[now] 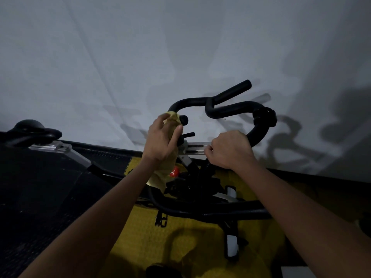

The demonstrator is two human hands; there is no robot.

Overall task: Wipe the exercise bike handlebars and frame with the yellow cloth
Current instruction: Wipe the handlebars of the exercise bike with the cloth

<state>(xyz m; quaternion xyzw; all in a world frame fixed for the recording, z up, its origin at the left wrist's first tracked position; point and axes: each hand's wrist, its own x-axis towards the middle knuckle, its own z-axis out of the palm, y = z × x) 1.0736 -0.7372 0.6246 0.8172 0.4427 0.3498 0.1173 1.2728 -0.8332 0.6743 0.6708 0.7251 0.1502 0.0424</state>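
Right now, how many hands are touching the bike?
2. The left hand presses the yellow cloth onto the near-left handlebar bend; the right hand grips the handlebar's right side.

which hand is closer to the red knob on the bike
Left. The left hand, holding the yellow cloth, is just above the red knob; the right hand is further off, up and right.

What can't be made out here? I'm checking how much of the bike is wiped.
Head view only:
- Handlebar section under the yellow cloth: covered by cloth and left hand.
- What the right hand grips: hidden by its fingers.
- Lower frame: too dark; dirt indiscernible.
- Saddle: cut off at the left edge.
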